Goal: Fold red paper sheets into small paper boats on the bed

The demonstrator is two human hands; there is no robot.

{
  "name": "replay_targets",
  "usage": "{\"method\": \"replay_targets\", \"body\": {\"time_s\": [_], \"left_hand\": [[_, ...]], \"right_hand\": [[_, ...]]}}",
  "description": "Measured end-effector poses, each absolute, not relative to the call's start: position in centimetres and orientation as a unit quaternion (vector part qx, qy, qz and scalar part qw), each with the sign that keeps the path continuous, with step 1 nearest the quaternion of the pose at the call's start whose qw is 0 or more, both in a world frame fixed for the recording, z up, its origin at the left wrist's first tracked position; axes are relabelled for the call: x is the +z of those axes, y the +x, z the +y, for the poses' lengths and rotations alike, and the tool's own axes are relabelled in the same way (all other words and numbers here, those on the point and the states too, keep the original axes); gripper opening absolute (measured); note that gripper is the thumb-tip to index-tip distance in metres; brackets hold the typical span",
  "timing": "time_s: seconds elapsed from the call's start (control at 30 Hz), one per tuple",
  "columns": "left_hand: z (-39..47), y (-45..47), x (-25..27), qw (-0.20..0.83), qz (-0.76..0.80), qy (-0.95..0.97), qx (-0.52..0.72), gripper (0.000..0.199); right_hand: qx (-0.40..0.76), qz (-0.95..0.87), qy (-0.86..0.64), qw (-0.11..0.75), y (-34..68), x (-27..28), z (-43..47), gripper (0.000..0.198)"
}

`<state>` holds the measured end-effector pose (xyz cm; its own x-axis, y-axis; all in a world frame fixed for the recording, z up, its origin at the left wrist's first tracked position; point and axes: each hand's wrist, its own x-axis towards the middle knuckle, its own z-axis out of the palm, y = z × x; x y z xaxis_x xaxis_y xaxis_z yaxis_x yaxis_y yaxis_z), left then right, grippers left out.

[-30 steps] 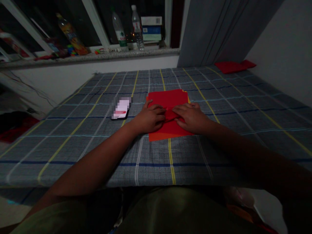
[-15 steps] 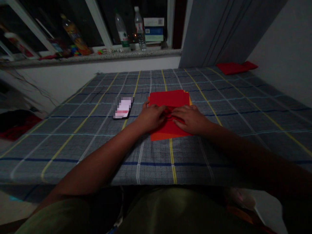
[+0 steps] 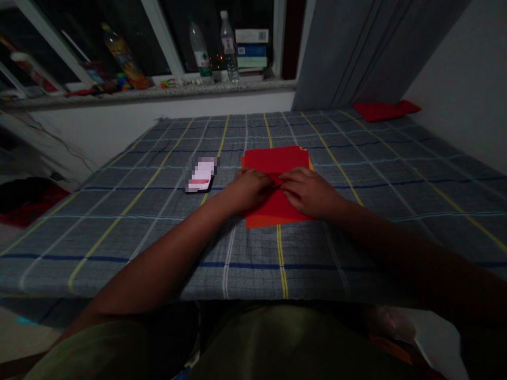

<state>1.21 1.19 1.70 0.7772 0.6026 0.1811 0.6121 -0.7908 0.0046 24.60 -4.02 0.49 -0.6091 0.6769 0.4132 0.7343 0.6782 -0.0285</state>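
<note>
A stack of red paper sheets [image 3: 275,158], with orange and yellow edges showing, lies on the checked cloth in front of me. On top of it is a small folded piece of red paper [image 3: 276,180], hard to separate from the red beneath. My left hand [image 3: 249,190] has its fingers closed on the folded paper's left side. From the right, my right hand [image 3: 311,191] pinches the same piece, fingertips close to the left ones. The thumbs and part of the folds are hidden or too dark to make out.
A phone [image 3: 202,177] with a lit, blurred screen lies left of the stack. Something flat and red [image 3: 382,111] rests at the far right corner. Several bottles [image 3: 228,50] and stacked boxes [image 3: 252,50] stand on the windowsill. A grey curtain [image 3: 344,53] hangs behind.
My left fingers have lowered and drawn together over the folded paper. The right fingers have shifted slightly, still at the same piece. The view has moved very little.
</note>
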Motion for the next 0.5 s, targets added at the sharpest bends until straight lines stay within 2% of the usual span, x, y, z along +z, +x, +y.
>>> {"method": "replay_targets", "body": {"time_s": [0.23, 0.5], "left_hand": [[1.7, 0.3, 2.9, -0.08, -0.253, -0.96, -0.085, 0.031], [2.0, -0.9, 2.8, -0.136, -0.24, -0.951, -0.137, 0.027]], "right_hand": [[-0.082, -0.901, -0.381, 0.191, 25.2, 1.0, -4.1, 0.026], [-0.072, -0.911, -0.373, 0.161, 27.0, 1.3, -3.4, 0.025]]}}
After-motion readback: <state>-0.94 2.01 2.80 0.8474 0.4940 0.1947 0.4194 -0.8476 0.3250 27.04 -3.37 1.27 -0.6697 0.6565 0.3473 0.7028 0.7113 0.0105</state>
